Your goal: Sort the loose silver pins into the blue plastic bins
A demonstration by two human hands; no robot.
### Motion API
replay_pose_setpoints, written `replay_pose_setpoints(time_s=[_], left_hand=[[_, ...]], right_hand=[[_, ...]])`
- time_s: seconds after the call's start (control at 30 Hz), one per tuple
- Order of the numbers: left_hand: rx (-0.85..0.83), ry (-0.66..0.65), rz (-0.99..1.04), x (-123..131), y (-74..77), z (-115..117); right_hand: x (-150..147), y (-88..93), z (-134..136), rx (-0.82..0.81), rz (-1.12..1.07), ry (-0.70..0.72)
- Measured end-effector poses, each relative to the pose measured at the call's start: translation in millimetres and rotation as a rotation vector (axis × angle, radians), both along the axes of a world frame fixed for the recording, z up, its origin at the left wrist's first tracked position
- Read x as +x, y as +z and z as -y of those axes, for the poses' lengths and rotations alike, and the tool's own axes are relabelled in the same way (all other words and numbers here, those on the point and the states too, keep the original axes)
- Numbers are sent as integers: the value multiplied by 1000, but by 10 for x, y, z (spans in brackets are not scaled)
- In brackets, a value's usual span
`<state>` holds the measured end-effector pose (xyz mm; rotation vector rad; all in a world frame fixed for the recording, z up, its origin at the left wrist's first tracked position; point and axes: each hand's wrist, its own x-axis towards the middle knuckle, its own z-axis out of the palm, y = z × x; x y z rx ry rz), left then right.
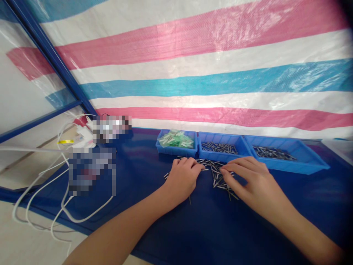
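A loose pile of thin metal pins (217, 178), dark with silvery ends and rivet-like, lies on the dark blue tabletop (176, 235). At the pile's left side is my left hand (185, 177), its fingers curled down and together. One pin sticks out by its fingertips and another shows below the palm; whatever is inside the grip is hidden. Over the right part of the pile, my right hand (249, 176) has thumb and forefinger closed toward each other among the pins. Whether a pin is between them is too small to tell.
Behind the pile stand three blue bins in a row: the left bin (176, 151) with green-and-clear plastic packets (176, 139), the middle bin (226, 157) and right bin (306, 166) with pins. White cables (82, 220) loop at left. A striped sheet (193, 88) hangs behind.
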<state>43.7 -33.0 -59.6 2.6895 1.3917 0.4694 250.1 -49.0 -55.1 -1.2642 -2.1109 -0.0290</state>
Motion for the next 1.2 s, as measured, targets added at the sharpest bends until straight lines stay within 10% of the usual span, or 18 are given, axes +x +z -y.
replay_pose_setpoints(time_s=[0.5, 0.8, 1.2], left_hand=[[-532, 1, 917, 175, -13, 99], [-502, 21, 842, 148, 155, 129], [-597, -81, 827, 159, 154, 137]], right_hand=[[-206, -46, 102, -256, -187, 105], [-165, 19, 120, -239, -173, 94], [-174, 23, 110, -407, -689, 46]])
